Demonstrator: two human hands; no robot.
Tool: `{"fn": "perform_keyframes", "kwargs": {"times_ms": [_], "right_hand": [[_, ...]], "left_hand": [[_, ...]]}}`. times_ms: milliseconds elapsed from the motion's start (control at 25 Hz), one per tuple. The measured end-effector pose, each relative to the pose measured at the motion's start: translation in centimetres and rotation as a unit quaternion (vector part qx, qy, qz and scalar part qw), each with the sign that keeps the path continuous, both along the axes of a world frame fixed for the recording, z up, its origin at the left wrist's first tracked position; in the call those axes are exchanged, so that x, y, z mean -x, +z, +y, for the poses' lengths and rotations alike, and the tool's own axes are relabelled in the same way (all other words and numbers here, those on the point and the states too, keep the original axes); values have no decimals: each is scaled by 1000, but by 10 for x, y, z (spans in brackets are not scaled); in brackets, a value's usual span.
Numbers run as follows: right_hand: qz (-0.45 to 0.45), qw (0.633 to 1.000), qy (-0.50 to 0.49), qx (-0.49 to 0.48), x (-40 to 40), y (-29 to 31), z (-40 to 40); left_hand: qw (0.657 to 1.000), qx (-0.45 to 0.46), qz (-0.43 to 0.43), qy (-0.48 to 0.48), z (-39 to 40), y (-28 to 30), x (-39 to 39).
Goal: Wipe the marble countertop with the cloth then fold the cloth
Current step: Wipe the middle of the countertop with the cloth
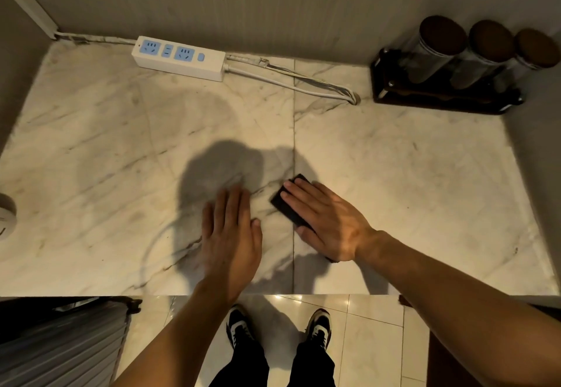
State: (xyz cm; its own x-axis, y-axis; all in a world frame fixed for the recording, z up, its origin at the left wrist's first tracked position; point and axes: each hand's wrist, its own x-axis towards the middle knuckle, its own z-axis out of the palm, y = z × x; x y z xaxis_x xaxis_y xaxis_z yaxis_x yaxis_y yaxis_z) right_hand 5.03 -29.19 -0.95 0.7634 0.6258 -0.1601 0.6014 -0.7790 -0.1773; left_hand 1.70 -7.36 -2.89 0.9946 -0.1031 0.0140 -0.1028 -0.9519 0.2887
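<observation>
Your right hand (326, 219) lies flat on the dark cloth (288, 204), fingers (296, 192) extended and together, pressing it down rather than gripping it. The cloth looks already folded small — a compact dark rectangle, most of it hidden under your palm, one corner showing at 11 o'clock of the hand. It sits right on the seam (294, 119) between the two marble slabs, near the front edge of the surface (409, 174).

Your left hand (232, 234) is open and empty, fingers straight, flat over the marble just beside the cloth at its 9 o'clock. It is blurred; whether it touches the stone, I cannot tell.

Step in hand, by my reading: the fold, or the last pressing of it. The wiping may be done, though the marble shows no clear wet trail to confirm it.

Next move calls for one of two things. If another fold is wanted, lift a short edge with the right fingers while the left hand pins the rest. If not, smooth it once and lift away.

Keep clear of the power strip (179, 58) and its cable (303, 83) at 12 o'clock — and of the rack of three jars (449, 77) at 2 o'clock. Both are well apart from your hands.
</observation>
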Motion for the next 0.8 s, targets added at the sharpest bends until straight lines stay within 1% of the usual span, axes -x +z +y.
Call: {"fn": "perform_keyframes", "kwargs": {"times_ms": [240, 600, 800], "right_hand": [[-5, 999, -25, 23, -38, 1, -7], [-1, 997, -64, 42, -92, 0, -17], [-6, 995, -95, 29, -123, 0, -20]], "left_hand": [[1000, 16, 8, -5, -23, 5, -10], [998, -42, 38, -22, -46, -2, -9], [998, -39, 35, -22, -46, 3, -10]]}}
